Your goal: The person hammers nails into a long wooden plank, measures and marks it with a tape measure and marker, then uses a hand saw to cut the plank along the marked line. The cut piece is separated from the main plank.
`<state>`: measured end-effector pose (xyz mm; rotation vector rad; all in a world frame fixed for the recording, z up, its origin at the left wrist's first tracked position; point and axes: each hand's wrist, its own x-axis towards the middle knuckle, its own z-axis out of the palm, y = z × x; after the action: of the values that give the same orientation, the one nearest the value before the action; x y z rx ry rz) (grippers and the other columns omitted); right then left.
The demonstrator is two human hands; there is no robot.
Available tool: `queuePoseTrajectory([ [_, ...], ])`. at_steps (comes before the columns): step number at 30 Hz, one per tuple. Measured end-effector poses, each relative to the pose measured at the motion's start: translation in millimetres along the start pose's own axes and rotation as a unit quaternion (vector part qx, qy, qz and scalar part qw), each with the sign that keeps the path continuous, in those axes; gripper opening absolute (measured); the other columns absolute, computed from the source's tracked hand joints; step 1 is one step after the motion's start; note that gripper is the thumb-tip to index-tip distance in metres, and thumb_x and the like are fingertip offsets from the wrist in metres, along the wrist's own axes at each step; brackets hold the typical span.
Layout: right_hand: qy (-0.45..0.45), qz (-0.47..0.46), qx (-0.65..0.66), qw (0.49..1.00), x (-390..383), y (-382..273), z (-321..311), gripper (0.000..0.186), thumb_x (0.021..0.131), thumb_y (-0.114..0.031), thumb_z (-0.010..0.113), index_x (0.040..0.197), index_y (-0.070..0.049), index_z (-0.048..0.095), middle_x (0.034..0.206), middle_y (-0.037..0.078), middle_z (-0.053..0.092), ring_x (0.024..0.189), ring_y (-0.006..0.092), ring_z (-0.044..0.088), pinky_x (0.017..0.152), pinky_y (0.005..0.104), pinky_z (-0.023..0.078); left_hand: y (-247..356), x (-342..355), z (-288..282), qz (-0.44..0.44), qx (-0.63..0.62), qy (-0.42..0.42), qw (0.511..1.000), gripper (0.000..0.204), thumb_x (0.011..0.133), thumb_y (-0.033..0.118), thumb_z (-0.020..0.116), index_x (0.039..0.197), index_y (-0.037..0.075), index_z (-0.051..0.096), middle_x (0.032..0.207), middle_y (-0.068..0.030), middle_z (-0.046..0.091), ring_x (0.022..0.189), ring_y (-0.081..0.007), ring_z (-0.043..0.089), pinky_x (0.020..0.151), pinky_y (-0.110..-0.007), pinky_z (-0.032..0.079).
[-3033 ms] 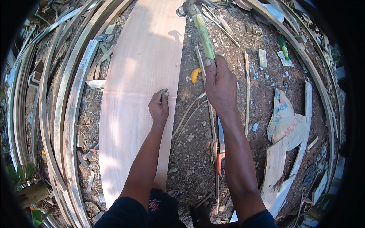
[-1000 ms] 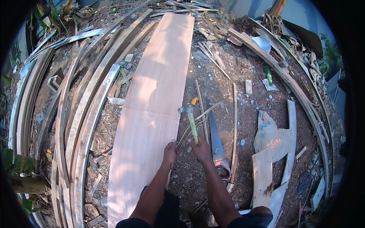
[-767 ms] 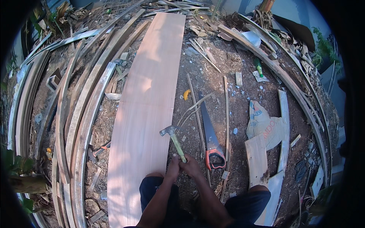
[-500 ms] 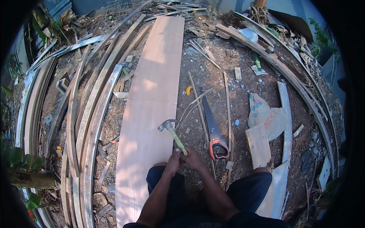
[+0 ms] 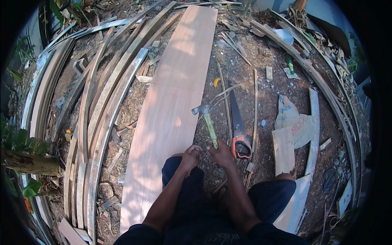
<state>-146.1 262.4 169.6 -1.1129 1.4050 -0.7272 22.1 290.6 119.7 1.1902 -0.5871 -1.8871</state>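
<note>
My right hand (image 5: 221, 154) is wrapped round the lower end of a claw hammer (image 5: 209, 124), which has a worn yellow-green handle and a grey metal head. The head points up and away, over the right edge of a long plywood strip (image 5: 169, 94). Close by on the left, my left hand (image 5: 192, 157) is closed with its fingertips pinched together, apart from the hammer; whatever is in them is too small to make out. A handsaw (image 5: 241, 143) with an orange and black handle lies on the ground just right of my right hand.
Long timber planks (image 5: 118, 77) lie stacked along the left. A second hammer (image 5: 118, 132) rests between them and the plywood. At right are a short board (image 5: 283, 151), a torn sack (image 5: 300, 126), a green bottle (image 5: 290, 65) and a long beam (image 5: 302, 59). Thin sticks (image 5: 255, 106) flank the saw.
My hands have come apart: the left no longer touches the right or the hammer. The hammer has shifted rightward and stands more upright. The whole view has tilted slightly.
</note>
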Motion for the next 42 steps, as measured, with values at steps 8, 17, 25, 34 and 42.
queuePoseTrajectory([
  [8,0.067,-0.126,-0.121,0.982,2,16,-5,0.020,0.088,-0.005,0.068,0.104,-0.002,0.057,0.084,0.003,0.061,0.072,0.0101,0.060,0.065,0.0266,0.049,-18,11,19,0.186,0.168,-0.043,0.967,0.015,0.099,0.018,0.059,0.099,0.004,0.059,0.077,0.0018,0.058,0.064,-0.0058,0.048,0.057,-0.024,0.040],
  [17,0.132,-0.077,-0.027,0.988,5,21,-6,0.022,0.085,-0.006,0.072,0.102,0.000,0.060,0.085,0.004,0.063,0.072,0.0101,0.059,0.063,0.0273,0.049,6,84,-21,0.240,0.269,0.088,0.929,0.016,0.092,0.012,0.066,0.101,-0.001,0.069,0.085,-0.0039,0.067,0.078,-0.0113,0.059,0.074,-0.027,0.048],
  [25,0.165,0.014,-0.140,0.976,-1,36,-19,0.023,0.085,-0.015,0.073,0.101,-0.002,0.063,0.080,0.009,0.066,0.074,0.0165,0.065,0.067,0.0331,0.050,26,204,-62,0.255,0.363,0.213,0.870,0.018,0.088,0.017,0.070,0.100,0.004,0.073,0.088,-0.0093,0.074,0.080,-0.0146,0.068,0.075,-0.028,0.051],
  [34,0.155,-0.079,-0.165,0.971,25,4,-1,0.030,0.100,-0.029,0.054,0.105,0.000,0.058,0.068,0.008,0.057,0.060,0.0148,0.055,0.058,0.0332,0.044,7,214,-67,0.255,0.362,0.216,0.870,0.018,0.088,0.026,0.069,0.099,0.014,0.075,0.098,-0.0071,0.074,0.091,-0.0234,0.070,0.080,-0.033,0.053],
  [42,0.097,-0.039,-0.390,0.915,63,-25,22,0.033,0.102,-0.029,0.045,0.107,0.001,0.054,0.089,0.026,0.063,0.082,0.0479,0.061,0.071,0.0562,0.046,19,201,-60,0.246,0.389,0.217,0.861,0.016,0.086,0.024,0.069,0.096,0.012,0.075,0.096,-0.0039,0.070,0.089,-0.0248,0.068,0.079,-0.034,0.052],
])
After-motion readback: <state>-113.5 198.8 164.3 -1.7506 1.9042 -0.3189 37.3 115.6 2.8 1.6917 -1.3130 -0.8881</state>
